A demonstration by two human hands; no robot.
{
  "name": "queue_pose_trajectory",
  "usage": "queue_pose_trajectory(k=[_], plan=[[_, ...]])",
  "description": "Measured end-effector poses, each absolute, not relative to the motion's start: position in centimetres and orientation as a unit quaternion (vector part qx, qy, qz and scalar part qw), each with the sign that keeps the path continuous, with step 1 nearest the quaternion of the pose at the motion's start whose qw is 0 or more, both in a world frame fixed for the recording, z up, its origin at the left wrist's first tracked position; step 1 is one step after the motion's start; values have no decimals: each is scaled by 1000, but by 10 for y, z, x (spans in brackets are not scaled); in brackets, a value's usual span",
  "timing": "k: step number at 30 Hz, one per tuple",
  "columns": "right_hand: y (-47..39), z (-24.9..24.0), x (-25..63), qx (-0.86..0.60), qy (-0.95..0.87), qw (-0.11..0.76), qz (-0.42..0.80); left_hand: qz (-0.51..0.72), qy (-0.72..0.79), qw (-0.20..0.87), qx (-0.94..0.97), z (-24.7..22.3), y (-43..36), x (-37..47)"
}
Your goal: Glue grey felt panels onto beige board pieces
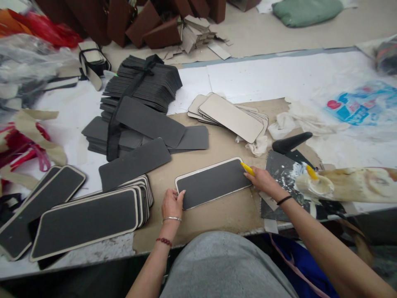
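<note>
In front of me lies a dark grey rounded panel (214,182) with a pale border, set at a slight slant on brown paper. My left hand (173,203) grips its left end, thumb on the top face and fingers at the edge. At the right end, my right hand (262,180) is closed around a thin yellow tool (247,168), whose exact kind I cannot make out. Its fingers are close to the panel's edge. Beyond the panel is a pile of cream rounded boards (231,116). Left of it lie loose dark grey strips (135,163).
Finished-looking bordered panels (87,219) are stacked at left. Behind them stands a tied bundle of dark strips (142,82). On the right are a glue-smeared container (314,186) with a yellow piece, a black-handled tool (291,142) and a printed plastic bag (361,103). Brown pieces (164,33) line the back.
</note>
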State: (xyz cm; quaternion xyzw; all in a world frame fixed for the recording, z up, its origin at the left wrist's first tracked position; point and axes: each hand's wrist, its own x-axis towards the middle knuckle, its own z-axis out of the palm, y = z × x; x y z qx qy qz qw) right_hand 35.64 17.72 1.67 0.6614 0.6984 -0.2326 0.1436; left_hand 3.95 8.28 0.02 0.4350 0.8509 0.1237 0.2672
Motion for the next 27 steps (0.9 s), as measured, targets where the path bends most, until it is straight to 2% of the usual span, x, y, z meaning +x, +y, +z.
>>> queue_pose_trajectory(k=[27], plan=[[182, 17, 355, 680, 664, 135, -280, 58, 861, 276, 424, 12, 94, 39]])
